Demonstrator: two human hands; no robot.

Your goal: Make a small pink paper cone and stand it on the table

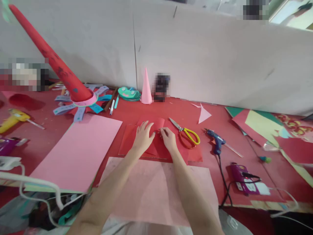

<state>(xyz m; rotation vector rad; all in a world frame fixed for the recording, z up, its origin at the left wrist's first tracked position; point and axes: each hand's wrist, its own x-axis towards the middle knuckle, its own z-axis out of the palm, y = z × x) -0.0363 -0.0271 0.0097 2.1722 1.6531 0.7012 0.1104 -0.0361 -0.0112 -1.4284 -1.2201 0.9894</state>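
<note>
Red paper [126, 143] lies in front of me on the red table. My left hand [144, 137] rests on it with the fingers spread. Just to the right, my right hand [167, 137] has its fingertips pinched together at the red paper; whatever they grip is too small to make out. Part of the paper curls up behind the hands. Scissors [188, 133] with yellow and red handles lie right of my right hand. A pale pink sheet [151, 192] is under my forearms. Behind the hands stands a small pink paper cone [146, 88].
On the left are a pink paper stack [78, 150], a tall red cone [58, 62] and a yellow glue gun [17, 119]. A blue glue gun [216, 140], its cable and a purple power strip [244, 178] lie right. Coloured sheets [259, 125] are farther right.
</note>
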